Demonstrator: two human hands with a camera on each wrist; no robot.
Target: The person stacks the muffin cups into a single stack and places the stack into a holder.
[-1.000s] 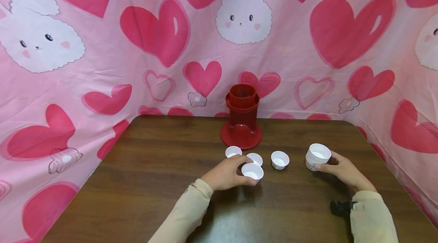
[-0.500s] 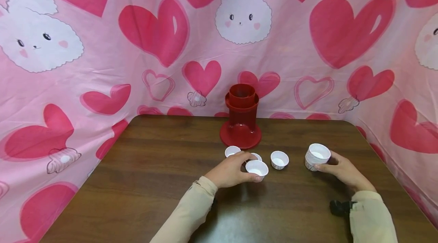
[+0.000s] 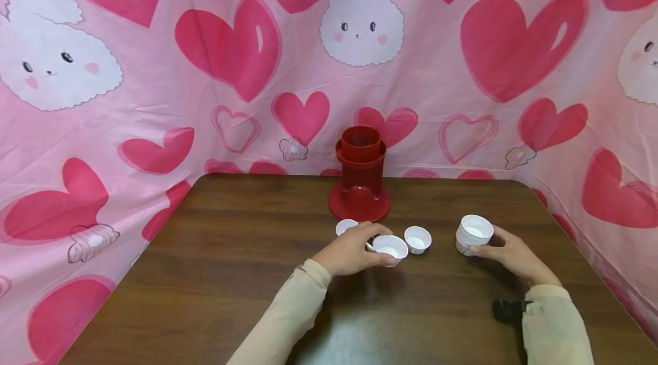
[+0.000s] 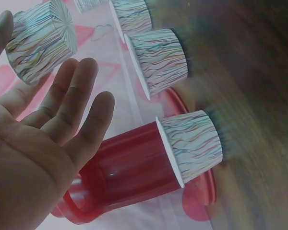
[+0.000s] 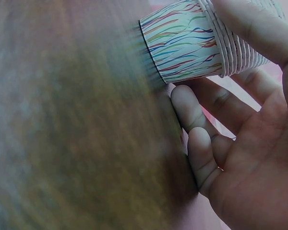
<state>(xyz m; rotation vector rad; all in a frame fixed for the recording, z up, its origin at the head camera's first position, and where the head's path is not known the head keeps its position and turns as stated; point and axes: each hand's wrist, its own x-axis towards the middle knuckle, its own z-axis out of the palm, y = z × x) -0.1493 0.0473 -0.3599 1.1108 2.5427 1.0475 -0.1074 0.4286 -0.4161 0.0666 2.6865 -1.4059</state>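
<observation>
Left grip pinches one white paper cup in front of the red stand; right grip clasps a cup stack well right of it; loose cup, front-right of stand, could tip if the pinched cup travels low and clips it.

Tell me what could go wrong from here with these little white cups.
The left hand holds a lifted cup that looks close to a standing cup, so it might knock that one over. Some of its fingers are off the lifted cup, so a light pinch could let it slip. The right hand holds a stack of nested cups, which might tip if bumped.
</observation>
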